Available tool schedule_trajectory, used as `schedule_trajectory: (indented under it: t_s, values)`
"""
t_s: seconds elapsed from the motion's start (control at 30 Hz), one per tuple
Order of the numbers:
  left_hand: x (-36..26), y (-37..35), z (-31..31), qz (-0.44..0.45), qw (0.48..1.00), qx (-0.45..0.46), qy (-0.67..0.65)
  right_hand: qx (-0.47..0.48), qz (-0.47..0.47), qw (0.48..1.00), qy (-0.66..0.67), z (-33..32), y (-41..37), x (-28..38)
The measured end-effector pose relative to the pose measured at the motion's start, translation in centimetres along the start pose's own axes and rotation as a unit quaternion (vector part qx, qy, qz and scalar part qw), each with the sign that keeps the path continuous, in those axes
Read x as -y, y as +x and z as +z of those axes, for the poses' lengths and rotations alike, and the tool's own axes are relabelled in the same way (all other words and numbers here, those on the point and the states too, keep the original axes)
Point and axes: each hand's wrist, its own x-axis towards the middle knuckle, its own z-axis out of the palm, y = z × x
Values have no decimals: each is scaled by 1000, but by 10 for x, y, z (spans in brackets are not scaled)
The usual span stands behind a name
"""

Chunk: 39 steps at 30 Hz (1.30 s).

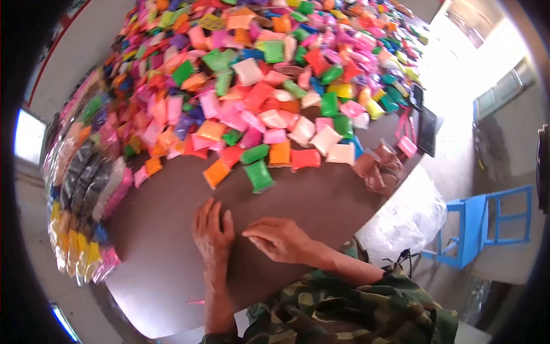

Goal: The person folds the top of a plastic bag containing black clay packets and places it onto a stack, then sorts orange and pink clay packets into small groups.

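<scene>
My left hand (213,232) lies palm down on the brown table (154,229), its fingers a little apart and pointing at the packets, with nothing held. To its right, my right hand (278,238) is turned sideways just over the table, fingers curled together; whatever they may hold is hidden. The hands do not touch. Beyond them spreads a big heap of small coloured packets. Nearest to the hands are a green packet (259,176) and an orange packet (216,173), with a red packet (305,159) farther right.
Large clear bags of packets (86,178) line the left edge. Brown packets (378,169) and a black phone (416,97) are at the right edge. A white plastic bag (404,218) and a blue chair (475,226) stand beyond. A small pink strip (195,301) lies near my left forearm.
</scene>
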Motion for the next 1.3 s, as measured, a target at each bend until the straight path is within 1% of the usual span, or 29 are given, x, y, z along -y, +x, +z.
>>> schedule_trajectory:
  t_s: [0.1, 0.23, 0.37, 0.43, 0.53, 0.63, 0.73, 0.8, 0.83, 0.9, 0.97, 1.03, 1.07, 1.17, 1.2, 1.3]
  values:
    - [-3, 2, -2, 3, 1000, 6, 9, 10, 9, 1000, 16, 0, -2, -3]
    - [0, 0, 0, 9, 1000, 12, 21, -11, 2, 999, 41, 0, -3, -3]
    - [1, 2, 0, 40, 998, 4, 39, 5, -8, 999, 47, -4, 0, -4]
    - [4, 0, 1, 20, 999, 9, 23, 7, 1, 999, 48, -6, -2, 1]
    - [-1, 2, 0, 5, 1000, 7, 13, 10, 3, 996, 90, -6, -2, -1]
    - [-6, 5, -3, -5, 1000, -3, -2, 3, 39, 994, 106, -10, 1, 9]
    - [-7, 5, -4, -20, 1000, -13, -11, -16, -38, 994, 100, -34, 23, 40]
    - [-8, 5, -5, -26, 1000, -12, -4, 2, -125, 991, 48, -63, 43, 74]
    - [-9, 6, -6, -28, 1000, -9, -2, 4, -179, 983, 50, -77, 55, 92]
    - [-6, 8, -3, -30, 999, -12, 0, -19, -277, 960, 38, -93, 73, 127]
    - [-8, 0, -6, -35, 999, -4, -3, -129, -339, 932, 15, -81, 73, 150]
    - [-8, 6, -5, -33, 999, -17, -9, -184, -327, 927, -12, -73, 71, 165]
    - [-8, 8, -3, -32, 999, -20, -15, -151, -294, 944, -26, -82, 69, 173]
    - [-6, 7, -3, -33, 999, -24, -28, -130, -148, 979, -52, -86, 67, 213]
    - [-7, 8, -3, -35, 999, -23, -30, -137, -182, 971, -76, -85, 68, 209]
    - [-7, 8, -5, -47, 998, -21, -40, -75, -264, 957, -93, -99, 73, 200]
